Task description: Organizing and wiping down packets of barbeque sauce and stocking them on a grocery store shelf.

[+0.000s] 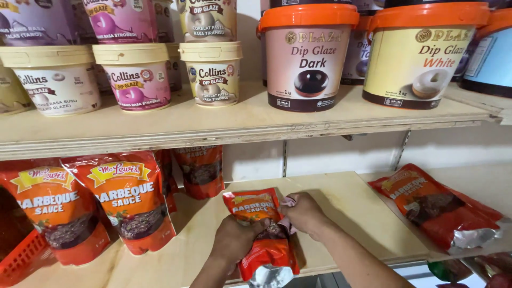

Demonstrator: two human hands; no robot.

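— Hands?
— Left hand (pixel 233 239) wrapped round the middle of a red sauce pouch (pixel 262 234), right hand (pixel 304 212) gripping its upper right side. Pouch near the front edge of the lower shelf (pixel 341 213), its bottom end overhanging.
— Room?
— Bare board right of the pouch, up to a flat-lying pouch (pixel 442 208) on the neighbouring shelf (pixel 480 184). Standing pouches (pixel 130 200) crowding the left end.

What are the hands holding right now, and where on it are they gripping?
Both hold a red sauce pouch standing on the lower shelf. The left hand grips its left edge near the middle; the right hand holds its upper right side.
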